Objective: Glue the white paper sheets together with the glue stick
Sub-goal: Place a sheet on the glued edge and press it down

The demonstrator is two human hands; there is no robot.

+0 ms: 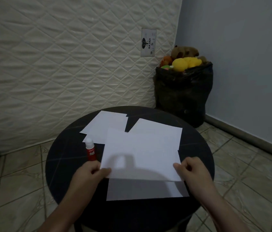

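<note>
Now, a round black desk (61,161) is standing on a tiled floor (248,164), with a quilted mattress (56,64) leaning upright behind it and a black bag of plush toys (183,91) sitting in the corner. White paper sheets (108,126) are lying scattered across it. Both hands are lifting the top sheet (142,151): left hand (91,173) and right hand (190,169) each have a grip pinching a near corner. The glue stick (90,150) is standing upright just left of it, white cap up.
</note>
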